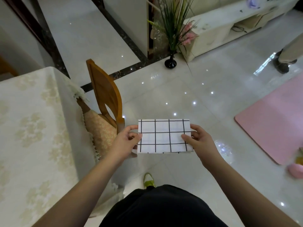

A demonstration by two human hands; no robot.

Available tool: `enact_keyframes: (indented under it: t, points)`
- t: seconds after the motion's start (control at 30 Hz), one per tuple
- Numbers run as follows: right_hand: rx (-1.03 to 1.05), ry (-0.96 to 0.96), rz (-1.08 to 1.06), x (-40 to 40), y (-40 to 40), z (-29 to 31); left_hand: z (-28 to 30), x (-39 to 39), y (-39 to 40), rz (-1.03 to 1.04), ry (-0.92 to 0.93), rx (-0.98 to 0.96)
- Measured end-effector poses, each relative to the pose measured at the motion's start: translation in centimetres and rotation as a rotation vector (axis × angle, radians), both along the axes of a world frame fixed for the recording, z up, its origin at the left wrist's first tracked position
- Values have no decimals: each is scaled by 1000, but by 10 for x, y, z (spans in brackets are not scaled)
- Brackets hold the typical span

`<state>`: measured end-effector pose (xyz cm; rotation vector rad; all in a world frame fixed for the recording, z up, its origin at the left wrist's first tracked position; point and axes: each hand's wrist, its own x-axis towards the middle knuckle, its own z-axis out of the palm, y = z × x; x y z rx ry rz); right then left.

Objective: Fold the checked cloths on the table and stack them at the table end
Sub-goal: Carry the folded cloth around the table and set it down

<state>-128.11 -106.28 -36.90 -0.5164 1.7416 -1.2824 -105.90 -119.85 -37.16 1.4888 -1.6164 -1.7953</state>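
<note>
- A folded checked cloth (164, 136), white with a black grid, is held flat in the air over the tiled floor (205, 99), just below the centre of the view.
- The cloth's left edge is pinched by the left hand (125, 141), thumb on top and fingers (133, 127) curled round the edge from behind.
- The cloth's right edge is gripped by the right hand (200, 142), its thumb laid across the top face and its fingers (196, 127) wrapped over the far corner.
- Both sets of fingers are closed narrowly on the cloth; neither hand is free.
- The cloth is kept clear of the counter (32, 128), which lies at nine o'clock from it under a cream patterned covering.
- No other checked cloth can be seen on the visible part of the counter.
- A wooden chair (105, 95) with a cushioned seat is seen between the counter and the cloth, at ten o'clock from the cloth.
- A black vase (170, 63) with green stems is seen on the floor at twelve o'clock.
- A pink mat (275, 118) is seen on the floor at three o'clock.
- A low pale cabinet (229, 23) is seen at one o'clock, far from the hands.
</note>
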Motion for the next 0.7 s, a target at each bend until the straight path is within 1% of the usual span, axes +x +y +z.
enact_keyframes:
  t: [0.1,0.23,0.4,0.5,0.7]
  points:
    - [-11,8,-11,-16,-36,4,3,-19,-37,-37,-17,-76]
    - [-12,29,-28,-44,-75,7,12,-47,-75,-39,-7,-111]
    - [-13,31,10,-88,-123,4,4,-83,-113,0,-23,-69]
    - [-14,23,54,-117,-160,-1,0,-109,-138,37,-46,-60]
    - [-10,-4,210,-178,-239,-6,3,-158,-189,155,-92,-57]
